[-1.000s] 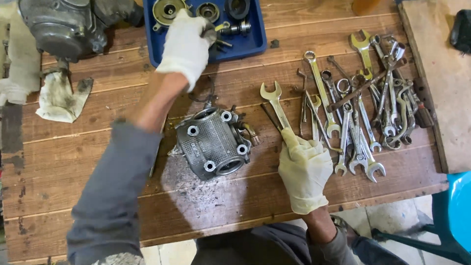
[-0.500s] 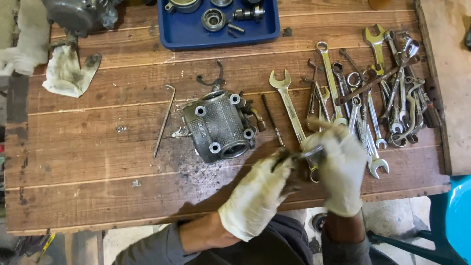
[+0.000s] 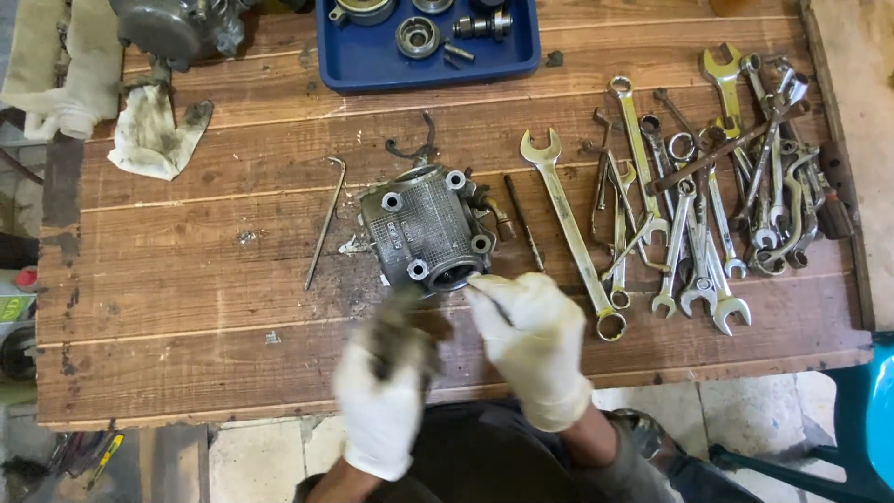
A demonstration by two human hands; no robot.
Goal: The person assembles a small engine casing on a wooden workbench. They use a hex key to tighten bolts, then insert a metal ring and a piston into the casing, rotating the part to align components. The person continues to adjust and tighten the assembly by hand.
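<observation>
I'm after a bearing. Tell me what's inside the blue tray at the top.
The blue tray holds a round ring-shaped bearing-like part, a short metal cylinder, a small dark pin and another round part. The picture's top edge cuts off the tray's far end, so more may lie unseen there.

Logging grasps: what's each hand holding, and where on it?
Right hand pinches a thin metal tool at its near end. Left hand is motion-blurred; cannot tell.

Plank workbench [image 3: 186, 307] with engine casting [image 3: 428, 228], spanners [image 3: 708, 214], blue tray [image 3: 372, 65].
</observation>
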